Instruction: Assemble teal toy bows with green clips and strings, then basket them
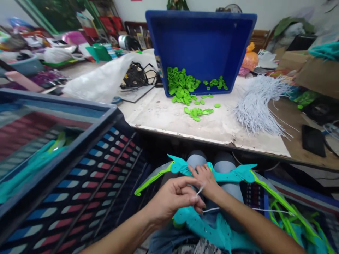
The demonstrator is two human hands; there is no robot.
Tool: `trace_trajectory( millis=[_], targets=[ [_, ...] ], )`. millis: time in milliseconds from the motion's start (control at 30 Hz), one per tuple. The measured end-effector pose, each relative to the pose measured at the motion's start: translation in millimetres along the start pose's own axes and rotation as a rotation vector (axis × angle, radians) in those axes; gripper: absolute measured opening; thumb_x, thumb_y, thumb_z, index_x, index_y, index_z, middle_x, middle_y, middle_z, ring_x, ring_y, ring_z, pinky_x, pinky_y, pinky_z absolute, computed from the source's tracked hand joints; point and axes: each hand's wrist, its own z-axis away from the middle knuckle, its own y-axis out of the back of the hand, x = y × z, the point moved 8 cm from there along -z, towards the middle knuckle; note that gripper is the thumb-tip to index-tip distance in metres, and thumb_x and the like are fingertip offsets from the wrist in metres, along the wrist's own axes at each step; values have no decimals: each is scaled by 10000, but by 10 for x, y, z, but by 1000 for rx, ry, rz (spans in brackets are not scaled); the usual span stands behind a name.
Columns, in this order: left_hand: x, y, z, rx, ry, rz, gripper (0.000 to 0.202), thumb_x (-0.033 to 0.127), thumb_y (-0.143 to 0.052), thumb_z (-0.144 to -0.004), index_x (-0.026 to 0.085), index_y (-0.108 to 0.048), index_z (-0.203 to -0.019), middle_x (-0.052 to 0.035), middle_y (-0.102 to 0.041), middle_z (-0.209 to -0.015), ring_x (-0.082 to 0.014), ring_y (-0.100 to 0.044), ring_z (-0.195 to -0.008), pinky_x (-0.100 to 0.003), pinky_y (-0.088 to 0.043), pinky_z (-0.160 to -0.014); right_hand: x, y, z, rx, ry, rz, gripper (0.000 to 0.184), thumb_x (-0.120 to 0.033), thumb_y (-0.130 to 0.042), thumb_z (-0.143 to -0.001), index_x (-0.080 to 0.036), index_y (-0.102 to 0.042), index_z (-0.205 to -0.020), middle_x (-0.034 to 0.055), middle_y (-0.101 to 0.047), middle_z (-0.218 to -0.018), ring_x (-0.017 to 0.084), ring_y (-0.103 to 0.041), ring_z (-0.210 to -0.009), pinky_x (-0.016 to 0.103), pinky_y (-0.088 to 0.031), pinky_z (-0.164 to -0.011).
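Turquoise bow (230, 176) partly behind right hand (205, 179)

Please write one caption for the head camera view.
Left hand holding a white cord, right hand on a turquoise-and-green toy bow, with a blue bin of green pieces beyond.

Head cam; looks fwd & down; L hand (174, 194), R hand (206, 178) close; table (161, 114) beyond.

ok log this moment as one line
left hand: pinching thin white cord | right hand: on turquoise-and-green plastic bow | pale table: blue plastic bin, green plastic pieces
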Motion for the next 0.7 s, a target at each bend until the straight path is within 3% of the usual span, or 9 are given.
trace_trajectory(
  millis=[67,167,300,400,467,567,700],
  targets=[
    [-103,21,10,-24,54,16,428,424,-829,-560,166,-672,-865,-60,-695,-643,-179,-622,-537,-313,-484,-610,51,-90,-42,-72,-10,-4,556,-260,-597,-862,-182,-425,-1385,109,-620,-897,270,-568,-815,431,-438,-826],
    [-129,141,44,13,46,21,367,451,-800,-604,142,-633,-711,-43,-653,-575,-141,-593,-521,-243,-436,-557,278,-44,-8,-129,9,-83,581,-260,-563,-873,-235,-375,-1423,93,-620,-926,245,-578,-821,382,-448,-802],
    [117,651,154,331,-156,-14,337,451,-757,-661,146,-616,-688,8,-574,-506,-116,-562,-549,-203,-391,-549,658,37,-8,-256,31,-459,508,-254,-531,-847,-280,-487,-1352,37,-663,-977,190,-610,-797,284,-475,-739],
    [376,1091,292,596,-315,-105,314,434,-732,-675,136,-636,-698,2,-587,-522,-86,-490,-502,-193,-349,-509,856,24,-60,-381,-27,-724,480,-272,-535,-822,-281,-550,-1301,-37,-677,-809,145,-577,-630,225,-450,-587],
    [524,1299,357,713,-385,-171,302,422,-722,-671,131,-652,-713,2,-583,-516,-87,-472,-488,-198,-337,-493,913,22,-102,-416,-57,-798,469,-300,-551,-808,-273,-578,-1276,-55,-659,-711,134,-542,-563,221,-434,-540],
    [666,1416,346,748,-423,-276,291,419,-694,-681,131,-663,-710,3,-578,-514,-104,-492,-493,-216,-365,-502,935,46,-151,-398,-69,-833,472,-333,-588,-775,-252,-614,-1239,-28,-696,-765,182,-600,-654,261,-495,-611],
    [720,1371,276,708,-437,-352,289,425,-663,-708,136,-668,-720,3,-583,-524,-117,-523,-503,-229,-396,-518,925,20,-147,-439,-79,-854,491,-368,-573,-785,-241,-597,-1259,20,-708,-1026,273,-642,-927,364,-516,-827]
  ],
)
